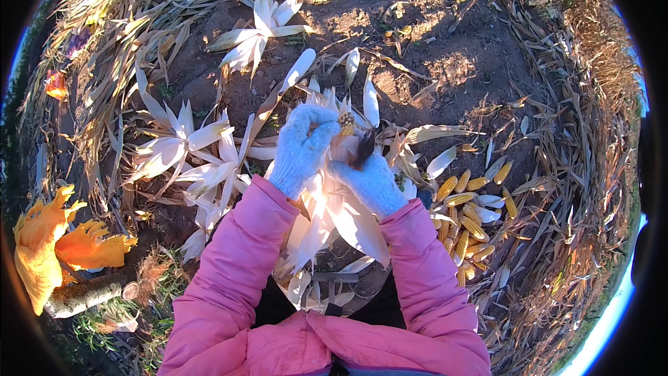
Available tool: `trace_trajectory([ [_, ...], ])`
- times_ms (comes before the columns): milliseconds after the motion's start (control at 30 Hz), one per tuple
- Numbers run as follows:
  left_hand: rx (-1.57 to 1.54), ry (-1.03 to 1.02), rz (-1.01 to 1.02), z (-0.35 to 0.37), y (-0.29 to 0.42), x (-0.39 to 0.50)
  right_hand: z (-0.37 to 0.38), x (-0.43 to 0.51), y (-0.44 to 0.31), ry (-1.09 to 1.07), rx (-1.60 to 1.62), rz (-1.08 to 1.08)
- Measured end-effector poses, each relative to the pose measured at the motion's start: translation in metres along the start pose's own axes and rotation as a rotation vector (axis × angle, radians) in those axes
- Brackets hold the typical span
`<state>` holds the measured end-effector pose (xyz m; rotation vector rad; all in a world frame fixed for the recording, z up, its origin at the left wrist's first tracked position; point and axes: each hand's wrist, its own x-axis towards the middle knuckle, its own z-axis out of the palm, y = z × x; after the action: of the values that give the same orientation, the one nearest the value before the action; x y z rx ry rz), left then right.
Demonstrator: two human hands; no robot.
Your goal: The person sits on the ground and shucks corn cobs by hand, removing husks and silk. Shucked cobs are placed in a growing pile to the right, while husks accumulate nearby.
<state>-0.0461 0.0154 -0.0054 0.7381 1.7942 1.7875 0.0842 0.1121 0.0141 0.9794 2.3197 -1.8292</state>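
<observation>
Both my hands wear pale knitted gloves and meet in front of me. My left hand [304,141] has its fingers curled beside the exposed yellow tip of a corn ear [346,123]; whether they pinch the husk or silk is hidden. My right hand [371,180] is closed around the husked lower part of the ear, with dark corn silk [364,149] at its thumb. Pale open husk leaves [355,219] hang beneath both hands. To the right lies a pile of bare yellow corn ears [472,224].
Opened corn husks [172,143] lie on the soil at left, another [261,31] farther out. Dry stalks [135,21] cover the upper left, more [569,177] the right. An orange cloth [42,250] lies near a cut log [86,297] at lower left.
</observation>
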Motion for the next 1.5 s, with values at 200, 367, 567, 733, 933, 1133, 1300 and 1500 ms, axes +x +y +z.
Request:
trace_trajectory([
  [200,-0.142,0.033,-0.063,0.003,0.002,-0.003,0.001,0.005,0.010,0.019,-0.016,-0.041],
  [367,-0.155,0.037,0.027,0.003,0.008,-0.002,0.001,0.000,0.004,-0.023,0.232,-0.081],
  [567,-0.095,0.005,-0.114,0.005,0.014,-0.007,0.002,-0.001,0.001,0.038,0.408,0.002],
  [733,-0.106,0.019,0.015,0.005,0.012,-0.007,0.007,0.005,0.014,0.091,0.767,0.052],
  [933,-0.560,-0.059,-0.209,0.001,0.024,-0.006,-0.003,0.012,0.020,0.159,1.195,0.054],
  [1133,-0.044,-0.346,-0.358,-0.027,0.044,0.004,-0.046,0.012,0.018,0.497,1.364,0.042],
  [1300,0.105,-0.485,-0.280,-0.020,0.032,-0.002,-0.037,0.011,0.016,0.433,1.068,0.075],
  [1500,0.402,-0.526,-0.017,0.008,0.007,-0.011,-0.017,0.000,-0.007,0.258,0.290,0.042],
])
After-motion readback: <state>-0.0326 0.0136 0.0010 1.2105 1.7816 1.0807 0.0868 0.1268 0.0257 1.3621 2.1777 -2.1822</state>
